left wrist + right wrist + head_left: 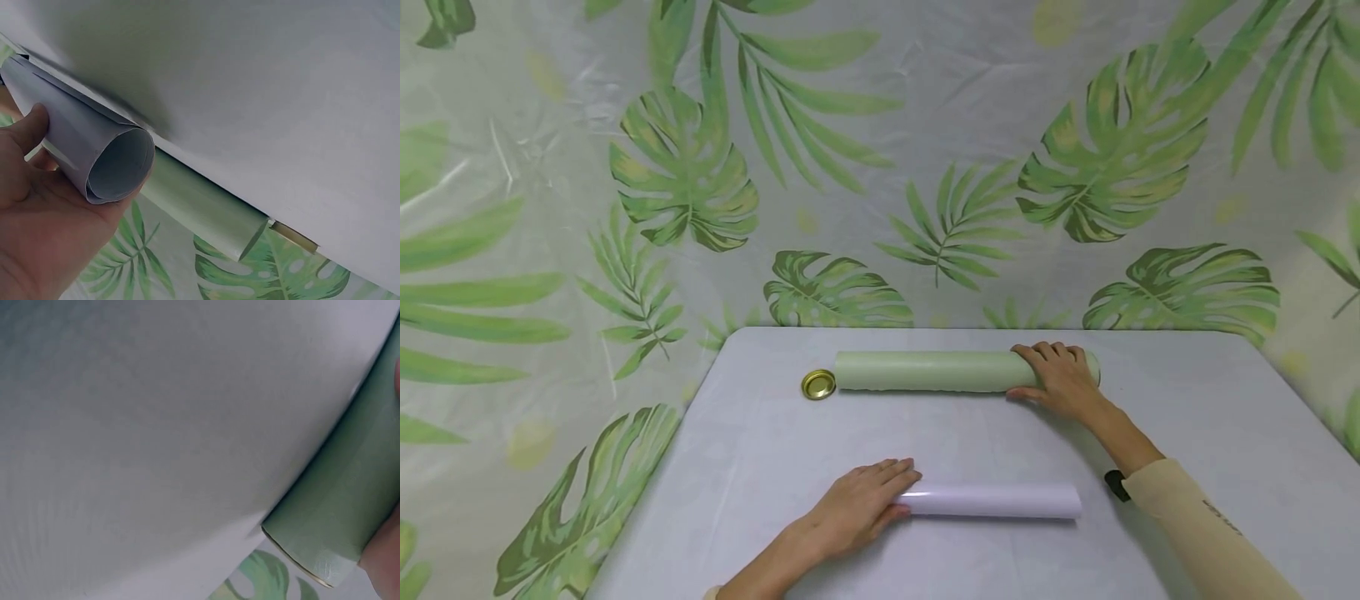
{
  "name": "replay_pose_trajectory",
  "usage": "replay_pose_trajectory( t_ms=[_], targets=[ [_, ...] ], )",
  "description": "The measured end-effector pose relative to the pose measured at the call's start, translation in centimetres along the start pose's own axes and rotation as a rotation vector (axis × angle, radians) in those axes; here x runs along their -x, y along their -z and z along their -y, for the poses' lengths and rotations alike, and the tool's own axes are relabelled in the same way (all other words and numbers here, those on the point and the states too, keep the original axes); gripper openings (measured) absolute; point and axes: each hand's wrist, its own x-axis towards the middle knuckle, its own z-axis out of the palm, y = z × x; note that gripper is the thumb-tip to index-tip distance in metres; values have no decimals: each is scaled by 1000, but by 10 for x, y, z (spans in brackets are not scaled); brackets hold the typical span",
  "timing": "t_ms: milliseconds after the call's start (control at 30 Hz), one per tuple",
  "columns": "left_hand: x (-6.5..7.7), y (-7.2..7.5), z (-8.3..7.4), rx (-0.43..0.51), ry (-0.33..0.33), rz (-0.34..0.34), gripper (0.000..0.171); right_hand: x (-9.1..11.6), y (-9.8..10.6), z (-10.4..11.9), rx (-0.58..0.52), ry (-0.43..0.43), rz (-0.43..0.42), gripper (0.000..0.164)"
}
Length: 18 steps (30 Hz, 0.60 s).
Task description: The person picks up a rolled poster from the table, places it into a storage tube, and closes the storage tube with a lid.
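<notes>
A rolled sheet of pale lavender paper [992, 501] lies near the front of the table. My left hand [868, 507] holds its left end, fingers over the top and thumb on the near side. The hollow end of this paper roll [122, 162] faces the left wrist camera, its layers overlapping. Farther back lies a pale green cardboard tube [925, 371], roughly parallel to the roll. Near the tube's right end my right hand [1060, 379] grips it, fingers across the top and thumb in front. In the right wrist view the green tube [337, 487] shows a thin gold rim.
A round gold lid [818, 384] lies by the tube's left end. The white table [775, 467] has rounded back corners, and a leaf-patterned sheet [955, 150] hangs behind it. A black band [1117, 485] shows at the right sleeve.
</notes>
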Motion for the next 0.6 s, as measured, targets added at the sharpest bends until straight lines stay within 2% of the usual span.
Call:
replay_pose_trajectory(
  t_ms=[367,600],
  targets=[
    [11,5,16,-17,5,-106,44,4,4,1,-7,22,-55,78],
    [17,7,25,-14,23,-142,44,8,12,2,-11,30,-115,76]
  ],
)
